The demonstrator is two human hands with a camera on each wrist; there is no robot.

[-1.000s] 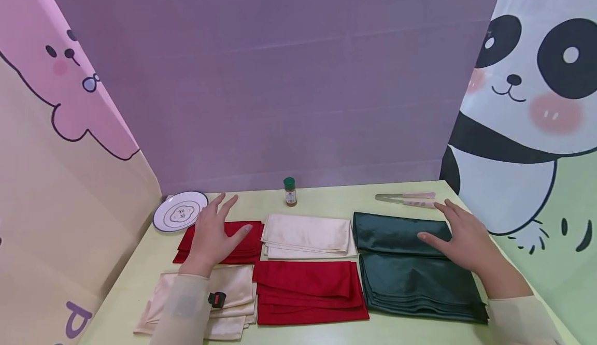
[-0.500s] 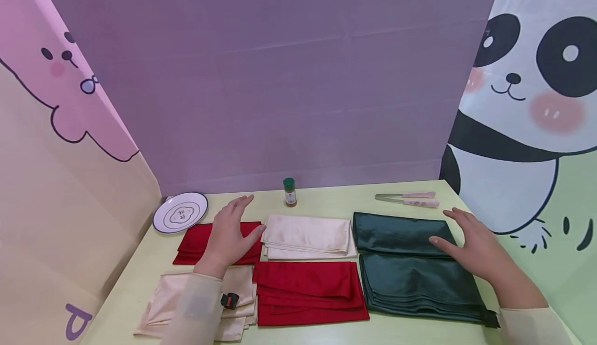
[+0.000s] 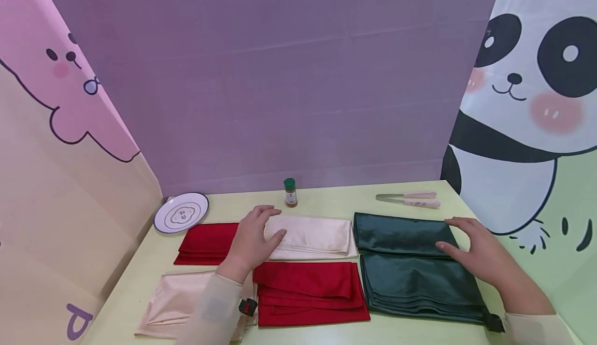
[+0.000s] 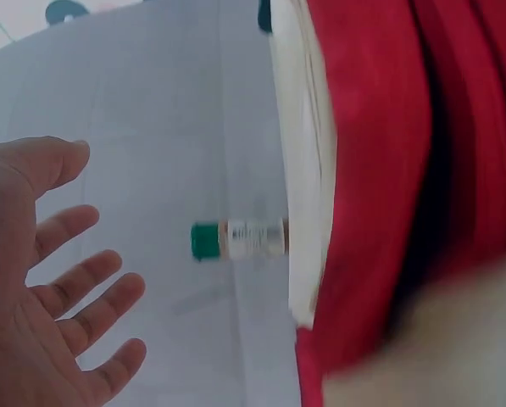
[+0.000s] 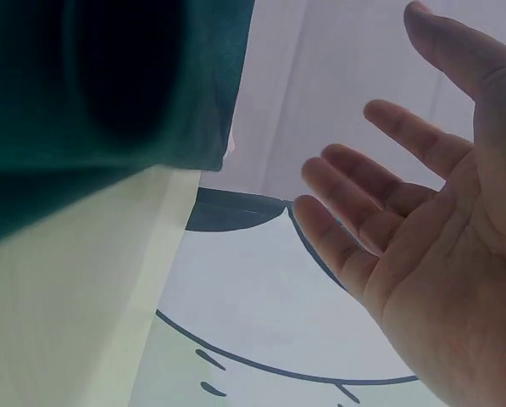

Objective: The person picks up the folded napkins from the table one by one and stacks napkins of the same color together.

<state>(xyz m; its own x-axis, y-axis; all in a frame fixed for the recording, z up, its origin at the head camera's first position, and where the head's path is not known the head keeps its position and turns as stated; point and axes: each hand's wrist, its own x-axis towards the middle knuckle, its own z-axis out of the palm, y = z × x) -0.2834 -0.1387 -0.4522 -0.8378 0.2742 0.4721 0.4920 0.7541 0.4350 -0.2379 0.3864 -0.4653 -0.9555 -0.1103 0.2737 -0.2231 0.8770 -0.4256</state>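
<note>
My left hand point(image 3: 254, 240) hovers over the gap between the far red folded cloth point(image 3: 207, 241) and the white folded cloth point(image 3: 310, 236), its fingers loosely bent and holding nothing. In the left wrist view that hand point(image 4: 58, 288) has its fingers apart. My right hand point(image 3: 482, 254) is at the right edge of the dark green folded cloths, the far one point(image 3: 401, 234) and the near one point(image 3: 420, 285). Nothing lies in its relaxed fingers, as the right wrist view of the hand point(image 5: 430, 229) confirms. A near red cloth point(image 3: 310, 293) and a pale pink cloth point(image 3: 177, 298) lie in front.
A white plate point(image 3: 181, 213) with a blue rim sits at the back left of the pale yellow table point(image 3: 336, 200). Behind the white cloth stands a small green-capped jar point(image 3: 290, 193). Two knives with pink handles point(image 3: 420, 203) lie at the back right.
My left hand has moved rightward and slightly nearer, from over the far red cloth toward the white cloth. My right hand has drawn a little right and nearer. The cloths have stayed put.
</note>
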